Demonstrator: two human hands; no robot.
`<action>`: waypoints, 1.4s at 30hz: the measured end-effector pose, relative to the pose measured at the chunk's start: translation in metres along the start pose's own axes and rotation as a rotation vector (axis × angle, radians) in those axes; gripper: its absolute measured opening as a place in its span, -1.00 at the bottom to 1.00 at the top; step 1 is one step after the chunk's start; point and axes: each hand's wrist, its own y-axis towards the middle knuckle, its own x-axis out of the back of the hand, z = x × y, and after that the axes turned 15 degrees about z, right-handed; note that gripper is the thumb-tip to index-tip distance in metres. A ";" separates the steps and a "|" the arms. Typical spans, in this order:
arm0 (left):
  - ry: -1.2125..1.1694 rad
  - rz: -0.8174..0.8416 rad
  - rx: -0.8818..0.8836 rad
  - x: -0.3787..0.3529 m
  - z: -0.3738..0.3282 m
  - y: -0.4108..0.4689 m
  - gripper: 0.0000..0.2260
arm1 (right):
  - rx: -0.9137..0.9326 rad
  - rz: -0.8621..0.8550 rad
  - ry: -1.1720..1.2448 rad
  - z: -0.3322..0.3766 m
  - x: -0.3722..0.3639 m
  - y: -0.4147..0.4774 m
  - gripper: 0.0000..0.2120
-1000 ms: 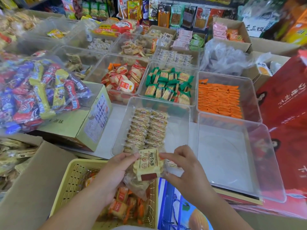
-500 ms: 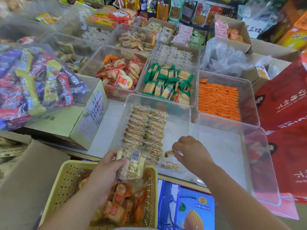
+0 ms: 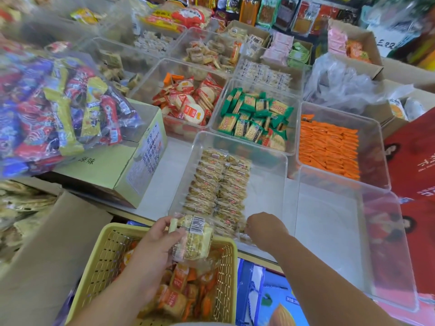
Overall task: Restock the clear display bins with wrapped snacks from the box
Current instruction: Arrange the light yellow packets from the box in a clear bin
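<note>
Just in front of the half-filled bin (image 3: 266, 184), a yellow basket (image 3: 103, 262) is set. Above the bin's near rim, a pack of snacks (image 3: 195, 241) is gripped in the fingers of the left hand (image 3: 155, 243). Inside that rim, the right hand (image 3: 266, 228) is curled over two rows of wrapped snacks (image 3: 219, 182); whether anything is pinched cannot be told. Behind the bin, green packets (image 3: 254, 118) are piled.
</note>
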 end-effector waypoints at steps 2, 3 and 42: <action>-0.010 0.010 -0.001 -0.002 -0.002 -0.001 -0.79 | 0.013 0.063 -0.016 0.002 -0.001 0.002 -0.88; -0.013 0.018 -0.001 -0.003 -0.004 -0.002 -0.80 | 0.024 0.110 -0.020 0.003 -0.001 0.002 -0.86; 0.120 0.060 0.035 -0.066 -0.003 -0.029 -0.74 | 0.594 -0.627 0.862 0.030 -0.046 -0.159 -0.40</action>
